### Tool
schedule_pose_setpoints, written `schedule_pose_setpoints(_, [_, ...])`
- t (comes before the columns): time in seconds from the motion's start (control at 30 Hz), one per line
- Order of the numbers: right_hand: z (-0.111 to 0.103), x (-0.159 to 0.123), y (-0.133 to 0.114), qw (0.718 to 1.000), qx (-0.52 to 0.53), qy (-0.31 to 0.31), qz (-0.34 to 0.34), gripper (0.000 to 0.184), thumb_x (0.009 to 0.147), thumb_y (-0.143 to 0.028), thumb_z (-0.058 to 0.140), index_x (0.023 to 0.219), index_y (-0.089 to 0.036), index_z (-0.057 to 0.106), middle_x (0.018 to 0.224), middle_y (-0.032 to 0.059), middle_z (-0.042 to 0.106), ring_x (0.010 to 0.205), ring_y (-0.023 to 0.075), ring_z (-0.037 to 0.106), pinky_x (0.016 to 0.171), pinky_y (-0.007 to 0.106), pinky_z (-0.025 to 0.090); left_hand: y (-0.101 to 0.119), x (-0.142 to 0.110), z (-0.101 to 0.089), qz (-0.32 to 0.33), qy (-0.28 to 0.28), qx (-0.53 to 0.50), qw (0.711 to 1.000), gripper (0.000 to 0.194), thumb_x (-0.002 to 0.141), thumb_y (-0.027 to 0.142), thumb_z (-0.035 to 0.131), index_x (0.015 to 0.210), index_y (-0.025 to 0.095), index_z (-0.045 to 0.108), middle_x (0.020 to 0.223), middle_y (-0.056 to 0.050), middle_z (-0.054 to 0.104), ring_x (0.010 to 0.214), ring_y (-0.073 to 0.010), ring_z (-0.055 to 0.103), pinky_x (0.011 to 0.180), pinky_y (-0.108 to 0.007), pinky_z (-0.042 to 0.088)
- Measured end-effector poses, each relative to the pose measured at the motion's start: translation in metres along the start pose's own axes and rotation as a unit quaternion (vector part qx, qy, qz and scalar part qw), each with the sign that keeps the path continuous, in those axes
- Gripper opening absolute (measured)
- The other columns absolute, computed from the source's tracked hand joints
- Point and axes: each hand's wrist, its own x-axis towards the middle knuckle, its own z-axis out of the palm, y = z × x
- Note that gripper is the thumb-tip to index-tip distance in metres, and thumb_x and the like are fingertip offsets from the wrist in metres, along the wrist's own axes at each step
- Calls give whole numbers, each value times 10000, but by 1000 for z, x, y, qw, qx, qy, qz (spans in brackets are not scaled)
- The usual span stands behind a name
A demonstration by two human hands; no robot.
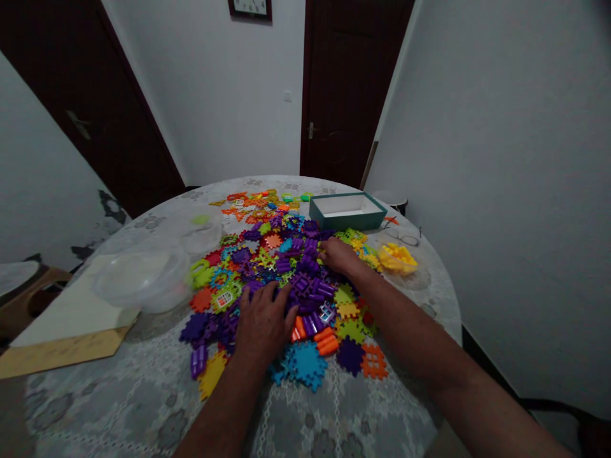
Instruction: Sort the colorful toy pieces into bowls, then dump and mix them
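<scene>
A heap of colourful plastic interlocking tiles [286,267], purple, orange, green, blue and yellow, covers the middle of a round table [143,394]. My left hand [264,320] lies flat on the near part of the heap, fingers spread over purple pieces. My right hand [337,254] reaches farther into the heap, fingers curled on the pieces near some yellow-green tiles; what it grips, if anything, is hidden. A clear dish holding yellow pieces [399,259] stands just right of my right hand.
A green box with a white inside [347,211] stands behind the heap. Clear plastic bowls [143,273] and a flat cardboard sheet [62,331] lie at the left. Glasses [403,238] rest near the box. Two dark doors and white walls stand beyond.
</scene>
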Motion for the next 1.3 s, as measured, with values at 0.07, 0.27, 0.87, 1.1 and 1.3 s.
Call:
schedule_pose_setpoints(0.07, [3, 2, -3, 1000, 0, 2, 10, 300, 1015, -348, 653, 1199, -154, 790, 1260, 195, 758, 1145, 281, 726, 945, 295, 517, -1, 0, 0, 5, 1, 4, 1000, 438, 1018, 412, 647, 1427, 261, 678, 1417, -140, 707, 1267, -360, 659, 1222, -626, 344])
schedule_pose_setpoints(0.27, [6, 10, -6, 999, 28, 6, 21, 322, 954, -349, 749, 1231, -187, 780, 1260, 161, 788, 1147, 277, 737, 953, 292, 521, -2, 2, 1, 17, 8, 15, 1000, 425, 1018, 405, 643, 1409, 245, 691, 1393, -151, 716, 1226, -361, 676, 1193, -619, 378])
schedule_pose_setpoints(0.87, [-7, 3, 25, 992, 113, 47, 19, 296, 970, -194, 650, 1235, -208, 779, 1259, 45, 802, 1127, 180, 733, 947, 235, 523, 0, -1, 1, 4, 8, 2, 1000, 435, 1003, 411, 659, 1409, 260, 687, 1401, -140, 712, 1239, -343, 663, 1210, -600, 347])
schedule_pose_setpoints(1.1, [-3, 8, 18, 998, 52, -23, 10, 218, 849, -260, 803, 1059, -236, 857, 1115, 68, 842, 1067, 247, 761, 891, 249, 529, 1, -1, -1, -4, 6, -2, 1000, 445, 1005, 423, 664, 1421, 265, 684, 1414, -135, 704, 1258, -347, 656, 1228, -608, 325])
schedule_pose_setpoints(1.3, [6, 9, 9, 999, 25, -3, 38, 265, 895, -251, 737, 1140, -224, 836, 1183, 111, 826, 1124, 263, 750, 906, 274, 528, 1, -1, -1, -6, 6, -3, 1000, 452, 1004, 426, 667, 1427, 265, 682, 1407, -133, 705, 1260, -351, 652, 1227, -609, 322])
